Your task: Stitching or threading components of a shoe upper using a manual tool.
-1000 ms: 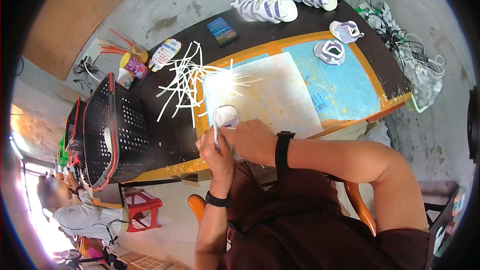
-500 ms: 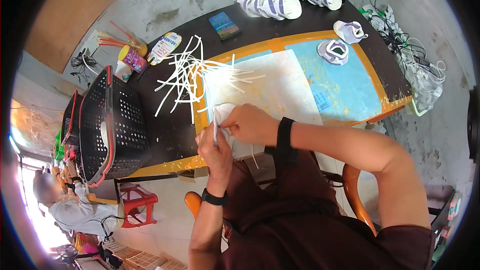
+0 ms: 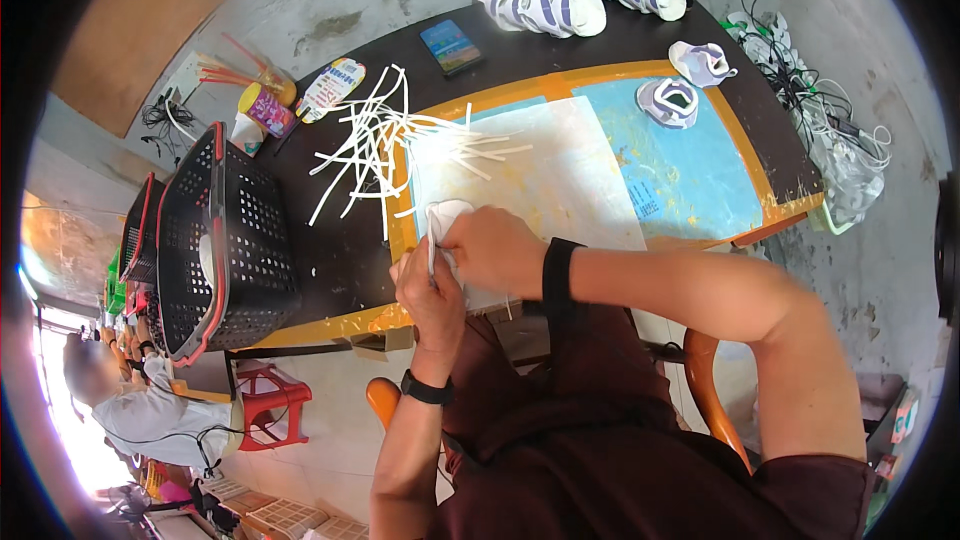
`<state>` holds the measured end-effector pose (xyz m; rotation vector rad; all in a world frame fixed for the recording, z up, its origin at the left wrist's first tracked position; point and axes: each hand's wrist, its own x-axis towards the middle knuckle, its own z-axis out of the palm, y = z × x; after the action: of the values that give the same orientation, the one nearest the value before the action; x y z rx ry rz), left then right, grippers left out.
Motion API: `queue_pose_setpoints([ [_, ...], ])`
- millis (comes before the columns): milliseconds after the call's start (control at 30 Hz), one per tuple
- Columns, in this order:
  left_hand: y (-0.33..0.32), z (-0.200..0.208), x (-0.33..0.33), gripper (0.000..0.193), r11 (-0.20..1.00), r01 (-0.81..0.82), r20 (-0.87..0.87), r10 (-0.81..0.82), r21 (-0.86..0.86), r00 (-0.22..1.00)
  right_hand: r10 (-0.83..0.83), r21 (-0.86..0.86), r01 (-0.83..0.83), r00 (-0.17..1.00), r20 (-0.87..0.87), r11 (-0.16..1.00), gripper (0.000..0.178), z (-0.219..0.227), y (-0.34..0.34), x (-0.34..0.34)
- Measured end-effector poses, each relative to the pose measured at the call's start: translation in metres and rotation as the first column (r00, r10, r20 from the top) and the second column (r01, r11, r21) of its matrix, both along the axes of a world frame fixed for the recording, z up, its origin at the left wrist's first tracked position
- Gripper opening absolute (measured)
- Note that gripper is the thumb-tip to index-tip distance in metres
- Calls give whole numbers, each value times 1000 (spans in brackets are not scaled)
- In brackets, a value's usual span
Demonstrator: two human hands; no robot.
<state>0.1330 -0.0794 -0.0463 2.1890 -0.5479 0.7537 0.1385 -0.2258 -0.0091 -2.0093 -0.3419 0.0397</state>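
Above the table's near edge, my left hand (image 3: pixel 432 302) is closed around a small white fabric shoe upper (image 3: pixel 446 214), thumb and fingers pinching its folded edge. My right hand (image 3: pixel 498 252) presses in from the other side, its fingers bent onto the same upper and partly hiding it. Just beyond the hands, a tangled heap of thin white strips (image 3: pixel 372 145) spreads over the table and onto a white sheet (image 3: pixel 560 165). Two white and purple shoe uppers (image 3: pixel 668 103) sit farther right on a blue mat (image 3: pixel 690 180).
Black baskets with red handles (image 3: pixel 245 240) stand at the left. Rows of nested shoe uppers (image 3: pixel 570 12) and a phone (image 3: pixel 451 47) lie along the back. Tubs (image 3: pixel 265 112) stand at the back left. Cables (image 3: pixel 800 90) hang at right. Another person (image 3: pixel 150 425) works at far left.
Both hands stay on the upper with small finger shifts. My right hand has turned slightly and sits closer over the fabric. The strip dangling below it shows less.
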Motion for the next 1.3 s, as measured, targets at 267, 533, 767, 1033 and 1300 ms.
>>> queue_pose_setpoints([
  [267,0,0,2,20,1000,2,-18,-3,-17,1000,1,-329,123,936,353,936,18,0,10,-2],
  [533,1,11,-3,20,999,-30,-12,30,17,999,125,452,130,861,-492,882,21,19,-16,-9],
  [767,29,66,-26,26,970,234,-238,-214,60,948,116,434,-11,970,-216,901,27,20,-38,-53],
  [1033,29,113,-66,14,847,99,-641,-467,-523,609,82,460,-76,997,7,885,28,28,-30,-99],
  [1300,30,144,-93,22,938,331,-416,-261,105,871,120,376,-177,978,170,910,20,22,-30,-120],
])
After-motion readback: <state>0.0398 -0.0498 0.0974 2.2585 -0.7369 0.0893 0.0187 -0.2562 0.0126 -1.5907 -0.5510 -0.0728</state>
